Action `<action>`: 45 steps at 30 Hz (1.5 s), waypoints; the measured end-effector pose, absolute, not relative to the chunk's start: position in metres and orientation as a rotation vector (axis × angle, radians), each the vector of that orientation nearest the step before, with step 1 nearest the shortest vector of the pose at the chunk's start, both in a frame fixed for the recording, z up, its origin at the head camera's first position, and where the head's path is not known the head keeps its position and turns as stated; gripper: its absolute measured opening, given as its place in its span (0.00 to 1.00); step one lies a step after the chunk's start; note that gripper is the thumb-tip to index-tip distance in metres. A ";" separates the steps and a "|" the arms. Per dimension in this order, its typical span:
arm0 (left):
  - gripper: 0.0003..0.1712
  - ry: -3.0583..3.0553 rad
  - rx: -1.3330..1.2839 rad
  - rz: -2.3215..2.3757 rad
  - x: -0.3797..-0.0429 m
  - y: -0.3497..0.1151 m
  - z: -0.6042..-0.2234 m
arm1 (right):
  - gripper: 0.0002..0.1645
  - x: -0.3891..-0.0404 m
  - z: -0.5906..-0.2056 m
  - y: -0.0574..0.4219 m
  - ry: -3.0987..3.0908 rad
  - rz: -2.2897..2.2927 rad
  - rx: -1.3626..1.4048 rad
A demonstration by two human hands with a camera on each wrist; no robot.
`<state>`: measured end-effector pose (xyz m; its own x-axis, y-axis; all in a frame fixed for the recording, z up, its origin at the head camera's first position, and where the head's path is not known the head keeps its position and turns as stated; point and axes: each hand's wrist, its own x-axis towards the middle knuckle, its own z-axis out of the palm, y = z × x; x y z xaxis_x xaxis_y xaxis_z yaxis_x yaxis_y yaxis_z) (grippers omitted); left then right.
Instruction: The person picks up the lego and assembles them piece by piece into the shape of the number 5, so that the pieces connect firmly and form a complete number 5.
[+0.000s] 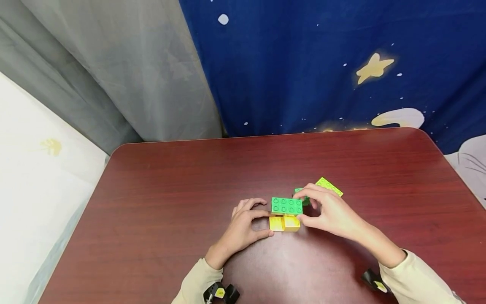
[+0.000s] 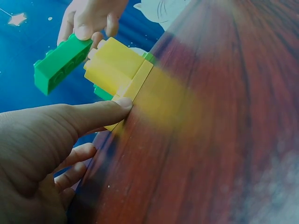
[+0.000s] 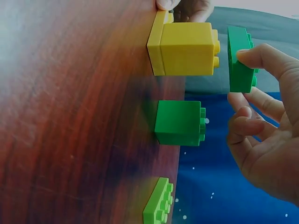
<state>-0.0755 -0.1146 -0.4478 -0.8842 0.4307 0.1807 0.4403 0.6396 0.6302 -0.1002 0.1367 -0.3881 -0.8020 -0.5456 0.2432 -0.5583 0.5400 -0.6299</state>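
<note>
My right hand (image 1: 334, 211) pinches a flat green brick (image 1: 286, 205) by its end, between thumb and fingers. The right wrist view shows a gap between this brick and the studs of a tall yellow block (image 3: 187, 49) below it. That block stands on one end of a thin yellow brick (image 3: 156, 44), which lies on the table. With thumb and index finger, my left hand (image 1: 241, 226) grips the other end of the thin yellow brick. Its remaining fingers spread loosely by the tabletop.
A green cube-shaped brick (image 3: 177, 122) stands on the table just behind my right fingers. Farther back and right lies a flat lime-green brick (image 1: 329, 187). The reddish-brown table (image 1: 171, 190) ends at grey and blue curtains (image 1: 303, 63).
</note>
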 end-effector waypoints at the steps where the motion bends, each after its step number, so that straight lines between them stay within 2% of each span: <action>1: 0.20 -2.828 -0.752 -1.094 -0.076 -0.115 -0.448 | 0.24 -0.099 -0.389 0.137 -2.742 1.133 0.977; 45: 0.20 -2.837 -0.749 -1.086 -0.078 -0.115 -0.450 | 0.22 -0.090 -0.406 0.136 -2.607 1.207 1.102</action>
<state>-0.0785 -0.1148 -0.4505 -0.8853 0.4296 0.1778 0.4385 0.6443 0.6266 -0.0902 0.1361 -0.4057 -0.7416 -0.5812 0.3351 -0.6316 0.4363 -0.6409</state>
